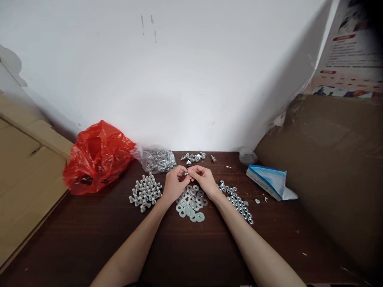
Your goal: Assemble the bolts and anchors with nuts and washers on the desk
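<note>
Silver-coloured small metal piece [186, 173] pinched between the fingertips of my left hand [175, 183] and right hand [205, 179], just above flat round grey washers [189, 210], probably two-handed because it's tiny. Silver metal bolts [145, 191] sit left, shiny metal nuts [237, 203] right on the dark brown wooden table [89, 239], likely grouped by type for easy reach.

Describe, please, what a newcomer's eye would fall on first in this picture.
Most likely the crumpled red plastic bag at the left of the dark table, the strongest patch of colour in view. Next would come the left hand and right hand, close together at the centre with a small metal piece between their fingers. Near them lie loose bolts to the left, flat washers in the middle and nuts to the right.
</note>
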`<control>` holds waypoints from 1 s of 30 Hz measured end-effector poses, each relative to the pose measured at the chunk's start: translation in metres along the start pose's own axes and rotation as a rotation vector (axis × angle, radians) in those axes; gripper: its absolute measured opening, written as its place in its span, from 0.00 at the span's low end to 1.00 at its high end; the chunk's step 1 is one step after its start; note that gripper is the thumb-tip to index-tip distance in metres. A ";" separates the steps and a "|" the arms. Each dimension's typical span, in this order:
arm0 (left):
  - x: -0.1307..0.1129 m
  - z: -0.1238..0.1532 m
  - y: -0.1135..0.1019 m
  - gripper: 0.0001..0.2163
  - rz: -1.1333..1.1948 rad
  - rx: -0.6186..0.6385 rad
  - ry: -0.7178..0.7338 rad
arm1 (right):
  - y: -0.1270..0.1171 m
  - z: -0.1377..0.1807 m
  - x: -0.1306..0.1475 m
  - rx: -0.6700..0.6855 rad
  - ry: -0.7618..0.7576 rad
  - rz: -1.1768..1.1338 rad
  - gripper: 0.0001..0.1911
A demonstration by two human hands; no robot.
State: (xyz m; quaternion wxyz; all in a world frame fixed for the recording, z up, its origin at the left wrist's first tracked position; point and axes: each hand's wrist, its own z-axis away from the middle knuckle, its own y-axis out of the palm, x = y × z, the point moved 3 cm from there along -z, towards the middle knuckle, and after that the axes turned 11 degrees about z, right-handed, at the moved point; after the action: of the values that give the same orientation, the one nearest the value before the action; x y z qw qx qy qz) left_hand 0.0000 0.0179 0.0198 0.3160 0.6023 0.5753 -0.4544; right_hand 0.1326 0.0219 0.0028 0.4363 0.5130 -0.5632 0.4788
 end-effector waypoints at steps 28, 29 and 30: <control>0.001 -0.003 -0.003 0.02 -0.111 -0.018 0.045 | 0.001 0.003 0.006 0.042 -0.067 0.039 0.20; 0.001 -0.003 -0.003 0.02 -0.113 -0.015 0.044 | 0.001 0.003 0.006 0.056 -0.064 0.029 0.20; 0.001 -0.003 -0.003 0.02 -0.113 -0.013 0.044 | 0.001 0.003 0.005 0.069 -0.066 0.028 0.19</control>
State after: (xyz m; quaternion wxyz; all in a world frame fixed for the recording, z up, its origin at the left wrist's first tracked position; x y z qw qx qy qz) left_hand -0.0021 0.0211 0.0208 0.2812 0.5767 0.6180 -0.4543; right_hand 0.1315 0.0184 0.0076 0.3928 0.5353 -0.5674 0.4871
